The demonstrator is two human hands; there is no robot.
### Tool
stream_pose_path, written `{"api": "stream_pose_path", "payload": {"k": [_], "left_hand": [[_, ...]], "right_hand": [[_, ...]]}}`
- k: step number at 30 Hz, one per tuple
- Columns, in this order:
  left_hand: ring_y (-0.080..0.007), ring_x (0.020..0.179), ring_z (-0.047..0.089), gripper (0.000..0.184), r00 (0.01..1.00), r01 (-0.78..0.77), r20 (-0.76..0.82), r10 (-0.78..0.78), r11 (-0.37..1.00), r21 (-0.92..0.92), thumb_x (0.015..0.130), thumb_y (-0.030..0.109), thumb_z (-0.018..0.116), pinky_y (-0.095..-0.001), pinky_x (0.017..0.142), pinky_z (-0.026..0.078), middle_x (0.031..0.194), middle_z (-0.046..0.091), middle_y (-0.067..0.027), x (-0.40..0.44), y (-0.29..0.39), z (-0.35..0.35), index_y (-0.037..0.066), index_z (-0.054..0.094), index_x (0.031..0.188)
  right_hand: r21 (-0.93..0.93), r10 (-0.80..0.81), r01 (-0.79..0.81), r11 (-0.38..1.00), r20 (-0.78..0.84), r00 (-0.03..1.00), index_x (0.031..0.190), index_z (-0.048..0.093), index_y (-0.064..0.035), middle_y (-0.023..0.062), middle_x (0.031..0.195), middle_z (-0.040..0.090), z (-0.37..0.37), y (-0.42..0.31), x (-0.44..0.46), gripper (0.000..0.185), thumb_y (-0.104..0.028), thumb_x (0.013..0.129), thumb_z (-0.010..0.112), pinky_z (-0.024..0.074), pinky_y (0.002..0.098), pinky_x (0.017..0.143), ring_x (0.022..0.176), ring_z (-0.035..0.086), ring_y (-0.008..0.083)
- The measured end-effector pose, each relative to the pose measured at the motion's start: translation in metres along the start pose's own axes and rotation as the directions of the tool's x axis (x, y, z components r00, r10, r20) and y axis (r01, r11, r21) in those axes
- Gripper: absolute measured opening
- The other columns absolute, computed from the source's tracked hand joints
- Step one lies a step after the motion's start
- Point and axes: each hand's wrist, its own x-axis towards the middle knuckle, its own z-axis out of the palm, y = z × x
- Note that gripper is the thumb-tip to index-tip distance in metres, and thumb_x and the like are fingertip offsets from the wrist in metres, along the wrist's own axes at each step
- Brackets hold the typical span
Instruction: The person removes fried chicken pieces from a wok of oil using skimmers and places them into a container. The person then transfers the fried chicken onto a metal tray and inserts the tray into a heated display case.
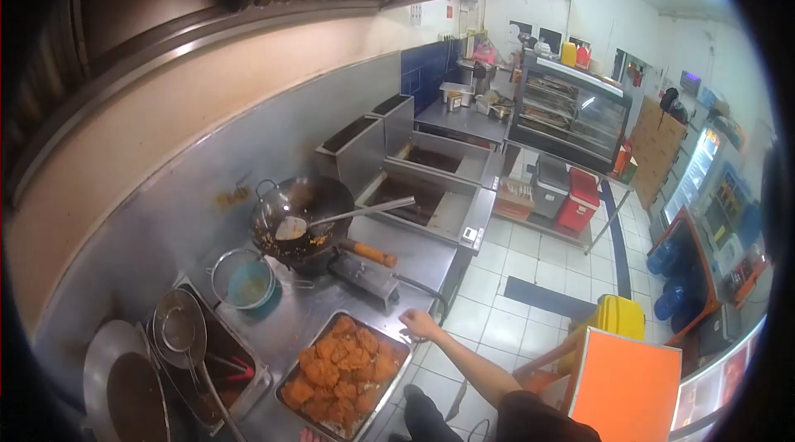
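A metal tray (287, 369) piled with orange-brown fried chicken pieces (348, 363) lies at the counter's front edge. Just past its far right corner, my right hand (420, 324) has its fingers curled together beside the gas burner (363, 281); what they hold, if anything, is hidden. Only fingertips of my left hand (310, 435) show, against the tray's near left edge. On the burner sits a dark wok (310, 194) with a wooden handle (370, 254). A long-handled ladle (291, 228) rests in the wok among yellow food scraps.
Left of the tray are a teal bowl with a strainer (251, 283), a long-handled skimmer (178, 330) and a large pan (124, 384). Fryers (422, 194) stand beyond the wok. An orange-topped table (625, 384) and yellow bin (621, 316) are at right; a hood (190, 45) hangs overhead.
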Motion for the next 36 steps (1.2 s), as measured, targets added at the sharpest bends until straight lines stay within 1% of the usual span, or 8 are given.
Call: {"api": "stream_pose_path", "payload": {"k": [2,7,9,15,21,25,32,36], "left_hand": [[-0.0281,0.124,0.048,0.046,0.999,-0.047,0.028,0.046,0.998,0.045,0.100,0.031,0.048,-0.0400,0.098,0.045,0.139,0.049,-0.0101,0.016,0.000,0.003,0.011,0.047,0.141],[-0.0290,0.120,0.053,0.050,0.983,-0.153,0.134,0.127,0.967,0.206,0.101,0.041,0.041,-0.0420,0.098,0.048,0.135,0.052,-0.0156,0.060,-0.030,-0.018,0.007,0.050,0.136],[-0.0295,0.114,0.057,0.055,0.992,0.098,-0.069,-0.101,0.994,-0.050,0.101,0.047,0.042,-0.0436,0.094,0.050,0.130,0.056,-0.0150,0.068,-0.025,-0.017,0.006,0.048,0.138],[-0.0284,0.101,0.060,0.053,0.989,0.139,-0.028,-0.147,0.972,-0.189,0.099,0.048,0.045,-0.0437,0.084,0.052,0.116,0.061,-0.0111,-0.006,0.051,0.082,0.004,0.054,0.129],[-0.0330,0.106,0.058,0.059,0.996,-0.085,0.037,0.079,0.972,0.219,0.098,0.046,0.040,-0.0453,0.086,0.051,0.125,0.057,-0.0145,-0.009,0.061,0.078,0.003,0.045,0.137],[-0.0322,0.101,0.061,0.054,0.901,0.424,0.080,-0.427,0.822,-0.381,0.096,0.049,0.041,-0.0431,0.083,0.052,0.115,0.061,-0.0142,-0.043,0.112,0.163,0.005,0.055,0.123],[-0.0254,0.083,0.060,0.039,0.974,0.205,0.089,-0.206,0.979,0.026,0.094,0.041,0.045,-0.0401,0.072,0.049,0.092,0.061,-0.0085,0.022,0.029,0.068,0.008,0.063,0.103],[-0.0201,0.062,0.055,0.026,0.956,-0.244,-0.054,0.287,0.885,0.396,0.098,0.023,0.042,-0.0359,0.055,0.044,0.074,0.055,-0.0055,0.010,0.025,0.140,0.006,0.059,0.090]], "right_hand": [[0.341,0.216,-0.268,0.901,0.183,0.959,0.108,0.071,-0.0029,0.0110,0.097,0.072,0.015,0.013,0.002,0.039,-0.036,0.096,0.055,0.0530,0.0352,0.080,0.089,0.067,0.0194],[0.326,0.029,-0.111,0.939,0.248,0.968,0.100,0.072,-0.0030,0.0123,0.087,0.072,0.040,0.024,0.012,0.044,-0.040,0.097,0.048,0.0530,0.0348,0.075,0.077,0.066,0.0218],[0.247,0.004,-0.080,0.966,0.295,0.955,0.099,0.073,-0.0057,0.0100,0.084,0.071,0.039,0.018,0.016,0.040,-0.038,0.096,0.049,0.0518,0.0336,0.074,0.076,0.065,0.0201],[0.171,0.057,-0.119,0.978,0.327,0.943,0.100,0.072,-0.0063,0.0092,0.084,0.071,0.059,0.017,0.025,0.036,-0.036,0.094,0.052,0.0501,0.0355,0.078,0.080,0.063,0.0203],[0.406,0.146,-0.235,0.883,0.238,0.960,0.101,0.070,-0.0011,0.0078,0.088,0.070,0.059,0.019,-0.028,0.036,-0.032,0.094,0.053,0.0491,0.0351,0.079,0.083,0.061,0.0168],[0.489,0.183,-0.231,0.841,0.143,0.973,0.100,0.069,0.0009,0.0072,0.085,0.068,0.043,0.012,-0.068,0.033,-0.027,0.094,0.053,0.0473,0.0309,0.077,0.084,0.060,0.0142],[0.512,0.338,-0.276,0.813,-0.030,0.941,0.091,0.067,0.0019,0.0031,0.082,0.064,0.010,0.040,-0.132,0.026,-0.020,0.094,0.053,0.0460,0.0294,0.075,0.082,0.056,0.0122],[0.577,0.459,-0.312,0.755,-0.125,0.880,0.089,0.068,0.0009,0.0048,0.080,0.064,-0.040,0.054,-0.184,0.025,-0.020,0.093,0.054,0.0461,0.0293,0.072,0.078,0.056,0.0121]]}}
